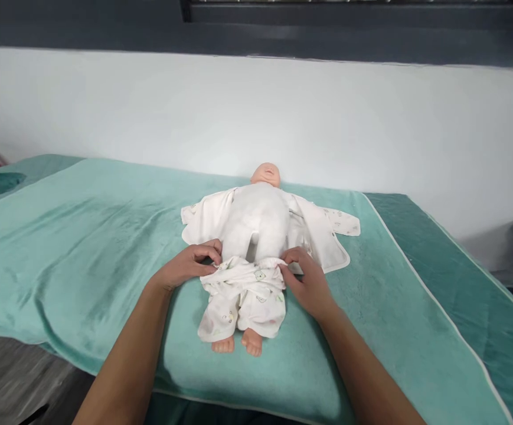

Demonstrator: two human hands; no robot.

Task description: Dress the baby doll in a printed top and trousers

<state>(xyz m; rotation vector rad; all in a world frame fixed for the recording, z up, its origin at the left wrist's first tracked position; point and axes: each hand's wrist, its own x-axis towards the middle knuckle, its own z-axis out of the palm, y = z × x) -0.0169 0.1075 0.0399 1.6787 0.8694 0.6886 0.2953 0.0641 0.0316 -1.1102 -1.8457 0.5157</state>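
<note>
A baby doll [260, 215] lies on its back with its feet toward me and its white cloth body bare at the front. White printed baby pants [256, 289] cover its lower legs, bunched around the knees, and both feet show below the cuffs. My left hand [196, 260] pinches the waistband at its left end. At the right end, my right hand [304, 277] grips the same waistband between thumb and fingers. A white baby jacket [322, 230] is spread open under the doll, its sleeves out to both sides.
A light green blanket [83, 248] covers the bed under the doll, with darker green cloth [460, 283] along the right. Behind the bed stands a white wall [256, 112]. Grey floor [12, 372] shows at the lower left.
</note>
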